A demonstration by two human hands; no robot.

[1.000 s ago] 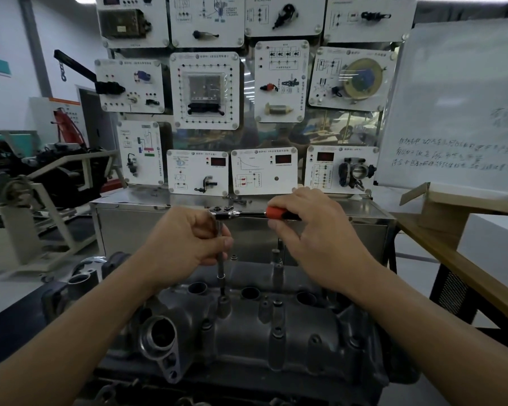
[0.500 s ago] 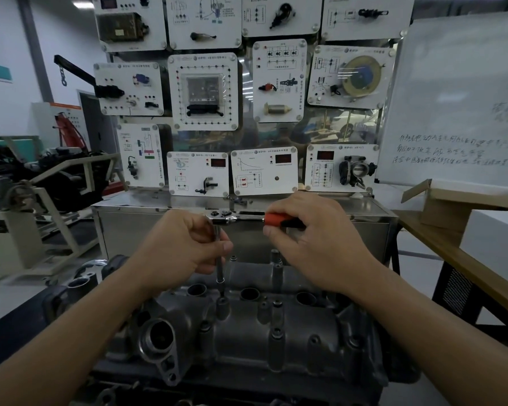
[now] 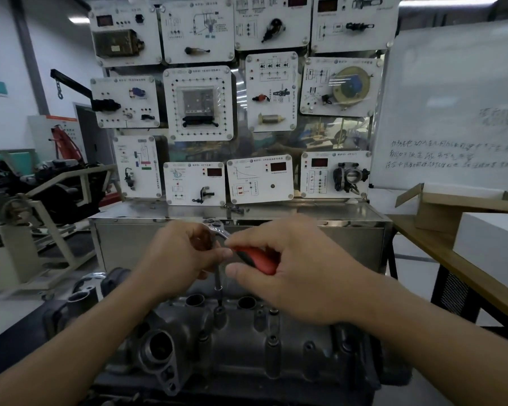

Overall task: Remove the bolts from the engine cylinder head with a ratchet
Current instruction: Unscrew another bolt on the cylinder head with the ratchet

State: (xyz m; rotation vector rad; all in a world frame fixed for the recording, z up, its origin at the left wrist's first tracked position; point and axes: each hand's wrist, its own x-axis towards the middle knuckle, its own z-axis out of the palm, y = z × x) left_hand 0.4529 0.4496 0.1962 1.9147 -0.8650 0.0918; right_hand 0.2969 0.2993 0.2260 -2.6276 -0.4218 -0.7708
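Note:
A grey metal cylinder head (image 3: 232, 347) fills the lower middle of the head view. A ratchet with a red handle (image 3: 255, 257) and a chrome head (image 3: 214, 225) stands over it on a thin extension bar (image 3: 218, 276) that drops into a bolt boss (image 3: 219, 315). My right hand (image 3: 291, 273) grips the red handle, which now slants down toward me. My left hand (image 3: 182, 256) holds the upper part of the extension bar just under the ratchet head. Other bolts (image 3: 272, 312) sit in the head to the right.
A steel cabinet (image 3: 305, 238) with a wall of white training panels (image 3: 200, 104) stands right behind the head. A wooden table (image 3: 467, 273) with a cardboard box (image 3: 440, 209) and a white box (image 3: 493, 238) is to the right. An engine stand (image 3: 41, 206) is to the left.
My right hand has swung the red handle from pointing right to pointing down toward me, turning the ratchet about the bar. My left hand stayed on the extension bar.

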